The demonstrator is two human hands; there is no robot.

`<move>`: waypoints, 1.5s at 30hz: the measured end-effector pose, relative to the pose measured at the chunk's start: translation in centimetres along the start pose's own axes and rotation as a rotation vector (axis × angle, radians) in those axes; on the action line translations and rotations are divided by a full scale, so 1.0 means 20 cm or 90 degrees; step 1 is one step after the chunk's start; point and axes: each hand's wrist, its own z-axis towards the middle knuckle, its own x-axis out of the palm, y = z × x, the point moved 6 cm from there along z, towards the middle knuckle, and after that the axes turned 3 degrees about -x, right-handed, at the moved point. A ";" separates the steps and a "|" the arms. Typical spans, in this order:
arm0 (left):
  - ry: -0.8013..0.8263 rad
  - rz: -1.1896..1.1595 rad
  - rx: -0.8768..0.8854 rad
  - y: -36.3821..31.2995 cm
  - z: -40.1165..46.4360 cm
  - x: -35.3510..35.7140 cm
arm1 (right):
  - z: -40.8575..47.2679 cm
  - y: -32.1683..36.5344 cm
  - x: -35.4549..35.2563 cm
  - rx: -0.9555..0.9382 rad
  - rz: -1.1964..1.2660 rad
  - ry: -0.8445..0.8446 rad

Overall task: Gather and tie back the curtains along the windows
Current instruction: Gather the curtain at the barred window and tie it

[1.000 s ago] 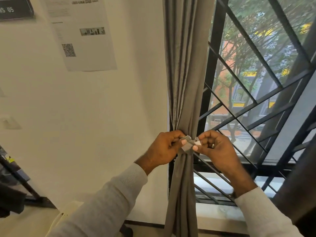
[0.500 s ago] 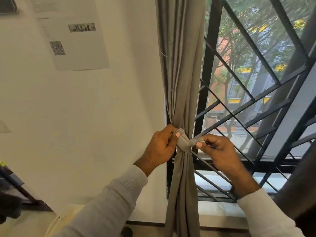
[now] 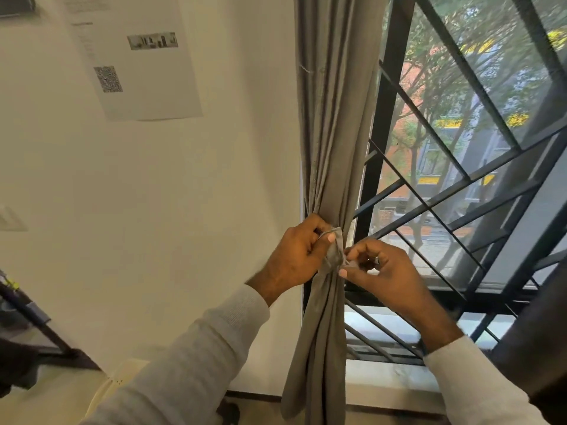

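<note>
A grey curtain hangs gathered into a narrow bundle at the left edge of the window. A tie-back strip of the same grey cloth wraps its waist. My left hand grips the left end of the strip against the bundle, thumb on the cloth. My right hand pinches the other end of the strip just right of the bundle, fingers curled. Below the hands the curtain falls loose toward the sill.
Black window bars cross the glass right behind my right hand. A white wall with a printed sheet lies to the left. A dark curtain edge hangs at the far right. The window sill runs below.
Both hands have worked the strip tighter round the bundle. My right hand has shifted slightly down and closer to the curtain. The view has drifted a little.
</note>
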 end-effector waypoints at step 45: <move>0.310 -0.183 -0.209 -0.11 -0.04 0.13 | 0.12 -0.08 -0.11 0.114 0.190 -0.052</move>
